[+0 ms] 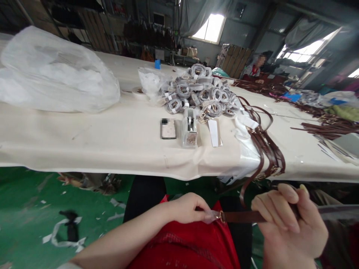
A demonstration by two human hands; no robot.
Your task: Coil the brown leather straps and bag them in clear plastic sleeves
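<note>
Off the counter's (112,149) near edge, the left grip (188,209) is pinching film (210,217) while the right grip (288,213) is clasping a strap (244,217), hard pulling possibly risking a tear.

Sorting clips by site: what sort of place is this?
Probably a workshop or small factory finishing or packing straps. Showing it: a pile of wrapped coils, a bunch of brown straps beside it, and a tape dispenser close by.
</note>
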